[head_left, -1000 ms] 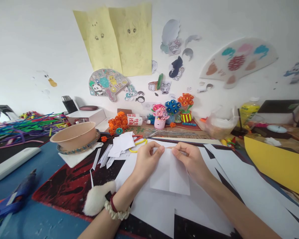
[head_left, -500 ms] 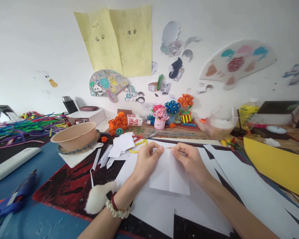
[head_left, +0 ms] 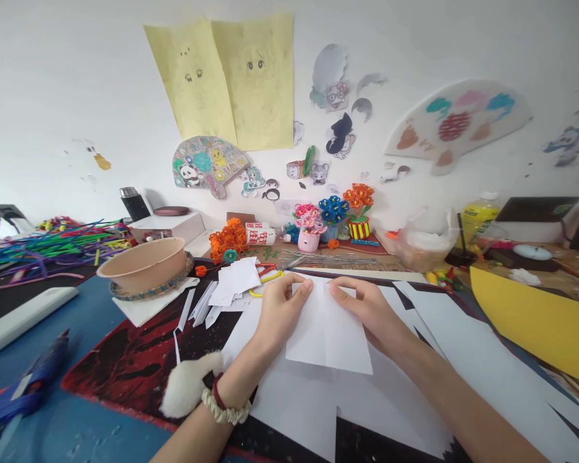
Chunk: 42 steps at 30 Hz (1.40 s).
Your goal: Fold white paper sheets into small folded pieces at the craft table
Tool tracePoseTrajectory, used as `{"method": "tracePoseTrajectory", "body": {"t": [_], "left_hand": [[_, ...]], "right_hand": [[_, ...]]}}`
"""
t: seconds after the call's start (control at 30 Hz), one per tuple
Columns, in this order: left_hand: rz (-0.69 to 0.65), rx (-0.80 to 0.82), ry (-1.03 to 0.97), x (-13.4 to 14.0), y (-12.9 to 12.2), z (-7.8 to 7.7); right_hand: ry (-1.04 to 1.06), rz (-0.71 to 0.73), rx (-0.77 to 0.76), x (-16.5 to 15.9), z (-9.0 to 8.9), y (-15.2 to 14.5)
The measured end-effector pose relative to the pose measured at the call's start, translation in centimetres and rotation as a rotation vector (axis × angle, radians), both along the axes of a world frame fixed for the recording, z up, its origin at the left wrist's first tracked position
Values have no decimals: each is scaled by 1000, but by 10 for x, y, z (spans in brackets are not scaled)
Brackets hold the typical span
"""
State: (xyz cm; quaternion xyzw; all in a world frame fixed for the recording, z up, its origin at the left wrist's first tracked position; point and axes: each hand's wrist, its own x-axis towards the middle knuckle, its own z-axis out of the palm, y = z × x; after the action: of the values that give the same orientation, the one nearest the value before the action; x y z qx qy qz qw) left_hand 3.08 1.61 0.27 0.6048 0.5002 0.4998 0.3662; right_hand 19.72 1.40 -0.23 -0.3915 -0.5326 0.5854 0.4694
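Note:
A small white sheet of paper (head_left: 325, 334) with a crease down its middle is held up between my two hands. My left hand (head_left: 285, 308) pinches its upper left edge between thumb and fingers. At the upper right edge, my right hand (head_left: 364, 305) grips it the same way. Larger white sheets (head_left: 294, 399) lie beneath on the dark mat. Left of my left hand is a pile of cut and folded white paper pieces (head_left: 231, 283), with yellow-handled scissors (head_left: 270, 278) partly hidden behind the hand.
A peach-coloured bowl (head_left: 145, 263) stands at the left, near a blue glue gun (head_left: 29, 379). A white fluffy piece (head_left: 188, 386) lies by my left wrist. Pipe-cleaner flowers (head_left: 310, 231) stand at the back. Yellow card (head_left: 540, 321) lies at the right.
The creased paper appears flatter and spread a little wider between my hands. Both hands keep hold of it, having shifted only slightly.

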Motion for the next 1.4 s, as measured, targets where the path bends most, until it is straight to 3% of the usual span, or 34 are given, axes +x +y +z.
{"method": "tracePoseTrajectory", "body": {"t": [0.13, 0.47, 1.4], "left_hand": [[8, 17, -35, 0, 1, 2], [-5, -9, -83, 3, 1, -3], [100, 55, -86, 13, -8, -9]], "right_hand": [[100, 104, -115, 0, 3, -3], [120, -9, 2, 0, -1, -3], [338, -143, -90, -13, -6, -3]]}}
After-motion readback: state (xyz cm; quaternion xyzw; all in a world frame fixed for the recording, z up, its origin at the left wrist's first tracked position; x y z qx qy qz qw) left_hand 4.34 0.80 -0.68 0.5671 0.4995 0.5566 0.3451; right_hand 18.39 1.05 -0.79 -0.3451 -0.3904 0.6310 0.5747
